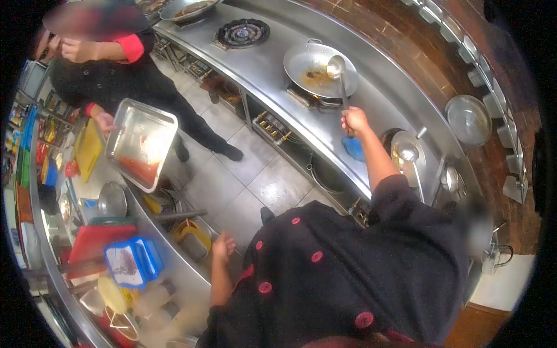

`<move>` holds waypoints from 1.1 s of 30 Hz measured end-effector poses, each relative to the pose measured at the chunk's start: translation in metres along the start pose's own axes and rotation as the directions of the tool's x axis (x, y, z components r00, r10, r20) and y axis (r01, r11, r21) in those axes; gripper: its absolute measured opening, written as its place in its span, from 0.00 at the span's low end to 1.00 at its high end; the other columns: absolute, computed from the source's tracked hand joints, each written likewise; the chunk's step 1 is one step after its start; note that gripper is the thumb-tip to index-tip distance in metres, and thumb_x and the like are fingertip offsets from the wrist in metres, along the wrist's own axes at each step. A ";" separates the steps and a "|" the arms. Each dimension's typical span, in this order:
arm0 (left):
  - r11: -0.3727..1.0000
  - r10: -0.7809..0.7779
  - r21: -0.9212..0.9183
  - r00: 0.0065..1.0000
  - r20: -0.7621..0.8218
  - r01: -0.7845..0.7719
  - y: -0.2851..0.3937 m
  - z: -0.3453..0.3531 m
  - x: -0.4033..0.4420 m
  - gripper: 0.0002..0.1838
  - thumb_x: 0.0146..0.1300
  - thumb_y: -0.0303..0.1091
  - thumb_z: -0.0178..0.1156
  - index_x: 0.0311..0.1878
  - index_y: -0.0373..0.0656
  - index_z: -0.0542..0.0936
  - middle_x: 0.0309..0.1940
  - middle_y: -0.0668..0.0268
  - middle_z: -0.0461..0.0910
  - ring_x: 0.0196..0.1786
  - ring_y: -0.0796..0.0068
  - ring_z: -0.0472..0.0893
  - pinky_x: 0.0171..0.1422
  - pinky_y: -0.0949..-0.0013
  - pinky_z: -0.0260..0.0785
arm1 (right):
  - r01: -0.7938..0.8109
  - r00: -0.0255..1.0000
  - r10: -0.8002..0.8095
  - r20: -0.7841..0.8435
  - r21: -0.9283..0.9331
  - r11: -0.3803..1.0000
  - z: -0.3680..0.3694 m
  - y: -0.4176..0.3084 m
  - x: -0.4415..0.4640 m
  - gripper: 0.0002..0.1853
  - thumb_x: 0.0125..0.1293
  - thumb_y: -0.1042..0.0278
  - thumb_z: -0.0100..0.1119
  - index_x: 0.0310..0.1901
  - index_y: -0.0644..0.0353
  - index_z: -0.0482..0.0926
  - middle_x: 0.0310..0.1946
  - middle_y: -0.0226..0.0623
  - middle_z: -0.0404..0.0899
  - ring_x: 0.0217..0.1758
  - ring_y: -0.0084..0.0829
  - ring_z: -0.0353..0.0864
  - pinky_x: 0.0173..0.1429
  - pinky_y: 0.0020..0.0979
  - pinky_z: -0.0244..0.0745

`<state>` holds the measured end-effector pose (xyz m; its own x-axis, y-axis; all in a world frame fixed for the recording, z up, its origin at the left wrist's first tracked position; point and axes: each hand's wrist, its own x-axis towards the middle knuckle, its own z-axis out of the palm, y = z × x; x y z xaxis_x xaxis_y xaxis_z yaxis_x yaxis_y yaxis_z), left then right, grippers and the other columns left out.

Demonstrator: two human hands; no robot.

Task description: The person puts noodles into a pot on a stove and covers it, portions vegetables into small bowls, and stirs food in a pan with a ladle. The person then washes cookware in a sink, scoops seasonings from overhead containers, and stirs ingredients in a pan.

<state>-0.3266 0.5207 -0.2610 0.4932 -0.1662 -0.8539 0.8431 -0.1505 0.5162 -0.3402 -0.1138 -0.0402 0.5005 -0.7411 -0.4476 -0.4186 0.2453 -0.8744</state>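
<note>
My right hand (355, 122) is closed round the handle of a long metal ladle (335, 67). The ladle's bowl rests over the far side of a wok (299, 61), which has some brown liquid in its bottom and sits on a burner. Low at my side, my left hand (223, 246) holds nothing, its fingers loosely apart near the edge of the left counter. A blue cloth (353, 149) lies on the steel stove top below my right wrist.
At the left a co-worker (116, 81) holds a tilted metal tray (113, 159) with red sauce. A second pan (415, 168) with a ladle lies to my right. A bare burner (242, 33) is further along. The left counter carries a red board (96, 246) and a blue-rimmed container (125, 264).
</note>
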 end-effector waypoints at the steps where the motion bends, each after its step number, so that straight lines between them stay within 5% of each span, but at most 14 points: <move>1: 1.000 0.002 0.003 0.999 -0.032 -0.002 -0.002 0.002 -0.013 0.24 0.70 0.54 0.52 0.51 0.41 0.75 0.32 0.63 0.79 0.25 0.75 0.77 0.28 0.71 0.70 | -0.007 1.000 0.006 0.020 0.047 0.999 -0.001 0.001 0.005 0.08 0.65 0.71 0.53 0.44 0.60 0.69 0.22 0.32 0.73 0.18 0.25 0.72 0.20 0.30 0.68; 2: 1.000 0.004 0.006 0.998 -0.064 -0.003 -0.003 0.009 -0.026 0.22 0.70 0.54 0.51 0.49 0.42 0.75 0.32 0.63 0.79 0.24 0.75 0.77 0.27 0.71 0.69 | -0.016 0.999 0.012 0.041 0.093 0.995 -0.004 0.000 0.009 0.03 0.64 0.71 0.53 0.36 0.60 0.72 0.22 0.33 0.73 0.20 0.26 0.73 0.21 0.30 0.70; 8: 0.999 0.054 0.011 0.993 -0.110 -0.053 -0.057 0.051 -0.077 0.17 0.72 0.50 0.49 0.41 0.46 0.74 0.27 0.67 0.78 0.24 0.75 0.77 0.23 0.74 0.64 | -0.302 0.913 0.112 0.392 0.463 0.833 -0.037 0.004 0.021 0.05 0.68 0.67 0.50 0.34 0.56 0.71 0.23 0.31 0.73 0.19 0.24 0.69 0.22 0.29 0.64; 18: 0.990 -0.003 -0.136 0.963 -0.269 -0.035 -0.169 0.111 -0.163 0.15 0.73 0.47 0.49 0.41 0.46 0.74 0.26 0.68 0.76 0.24 0.73 0.76 0.25 0.72 0.66 | -0.038 0.952 -0.004 0.306 0.132 0.990 -0.045 0.033 0.033 0.07 0.66 0.67 0.54 0.32 0.59 0.74 0.21 0.31 0.74 0.18 0.24 0.70 0.21 0.31 0.65; 20: 0.983 -0.052 -0.182 0.962 -0.267 0.002 -0.200 0.117 -0.182 0.13 0.72 0.45 0.50 0.40 0.45 0.74 0.26 0.67 0.76 0.24 0.72 0.76 0.26 0.71 0.67 | -0.257 0.876 0.156 0.456 0.166 0.952 -0.081 0.028 0.052 0.06 0.65 0.67 0.55 0.31 0.59 0.74 0.20 0.31 0.74 0.17 0.25 0.70 0.21 0.31 0.66; 21: 0.972 -0.076 -0.235 0.955 -0.288 0.007 -0.216 0.125 -0.190 0.12 0.72 0.44 0.51 0.40 0.44 0.74 0.26 0.66 0.76 0.24 0.72 0.75 0.27 0.70 0.68 | -0.235 0.887 0.094 0.452 0.268 0.934 -0.086 0.033 0.056 0.07 0.65 0.66 0.55 0.30 0.58 0.74 0.18 0.29 0.72 0.16 0.27 0.70 0.22 0.32 0.67; 23: 0.934 -0.116 -0.358 0.927 -0.358 -0.021 -0.242 0.141 -0.205 0.11 0.71 0.42 0.53 0.38 0.43 0.74 0.26 0.65 0.75 0.23 0.72 0.74 0.28 0.69 0.70 | 0.022 0.949 -0.021 0.316 0.001 1.000 -0.088 0.043 0.049 0.08 0.64 0.65 0.56 0.32 0.60 0.76 0.19 0.34 0.75 0.18 0.30 0.74 0.24 0.35 0.70; 24: 0.903 -0.131 -0.425 0.906 -0.402 -0.058 -0.249 0.147 -0.209 0.11 0.71 0.41 0.54 0.37 0.43 0.74 0.26 0.64 0.75 0.23 0.71 0.74 0.28 0.68 0.71 | 0.149 0.959 -0.109 0.261 -0.139 0.979 -0.088 0.042 0.039 0.08 0.63 0.65 0.56 0.33 0.61 0.77 0.20 0.36 0.77 0.19 0.32 0.76 0.25 0.36 0.72; 25: 0.943 -0.026 -0.314 0.919 -0.393 -0.107 -0.261 0.148 -0.210 0.11 0.70 0.40 0.55 0.37 0.42 0.74 0.25 0.64 0.75 0.23 0.71 0.73 0.29 0.68 0.71 | 0.369 0.928 -0.277 0.248 -0.522 0.769 -0.097 0.045 0.037 0.13 0.61 0.65 0.57 0.44 0.64 0.78 0.29 0.48 0.82 0.29 0.43 0.83 0.34 0.43 0.77; 28: 0.973 0.109 -0.151 0.927 -0.358 -0.172 -0.294 0.142 -0.222 0.12 0.70 0.39 0.55 0.35 0.41 0.74 0.23 0.63 0.74 0.23 0.72 0.73 0.28 0.67 0.72 | 0.470 0.809 -0.579 0.103 -0.706 0.530 -0.108 0.072 0.011 0.20 0.61 0.66 0.56 0.54 0.64 0.75 0.39 0.58 0.81 0.42 0.53 0.83 0.45 0.47 0.76; 29: 0.964 0.056 -0.223 0.927 -0.370 -0.147 -0.294 0.144 -0.225 0.13 0.70 0.40 0.55 0.34 0.40 0.74 0.23 0.64 0.74 0.23 0.72 0.73 0.28 0.67 0.72 | 0.463 0.803 -0.595 0.026 -0.656 0.596 -0.110 0.084 0.001 0.21 0.62 0.64 0.54 0.57 0.62 0.73 0.42 0.57 0.81 0.47 0.56 0.80 0.50 0.50 0.73; 31: 0.876 0.103 -0.401 0.916 -0.388 -0.268 -0.303 0.161 -0.247 0.13 0.70 0.40 0.55 0.34 0.40 0.75 0.21 0.64 0.74 0.22 0.72 0.74 0.25 0.67 0.70 | 0.597 0.616 -0.787 -0.028 -0.635 0.490 -0.121 0.144 0.028 0.21 0.64 0.62 0.53 0.56 0.62 0.73 0.32 0.54 0.82 0.35 0.53 0.82 0.42 0.48 0.76; 32: 0.954 0.073 -0.244 0.923 -0.377 -0.175 -0.307 0.161 -0.254 0.15 0.70 0.43 0.55 0.35 0.40 0.75 0.22 0.65 0.74 0.23 0.72 0.74 0.25 0.67 0.70 | 0.418 0.869 -0.492 -0.049 -0.459 0.784 -0.131 0.179 0.070 0.13 0.63 0.63 0.53 0.45 0.62 0.76 0.26 0.43 0.81 0.25 0.41 0.80 0.32 0.42 0.74; 33: 0.994 0.043 -0.076 0.930 -0.366 -0.077 -0.313 0.161 -0.260 0.17 0.70 0.46 0.55 0.37 0.40 0.75 0.23 0.66 0.75 0.24 0.73 0.75 0.24 0.68 0.69 | 0.269 0.961 -0.262 0.084 -0.093 0.959 -0.144 0.182 0.063 0.09 0.64 0.64 0.53 0.39 0.60 0.77 0.21 0.35 0.74 0.21 0.34 0.72 0.27 0.38 0.68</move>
<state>-0.7539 0.4542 -0.1898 0.5735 0.1952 -0.7956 0.8168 -0.0625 0.5735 -0.4942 -0.2059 -0.2000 0.6544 -0.7243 -0.2172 -0.3373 -0.0224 -0.9411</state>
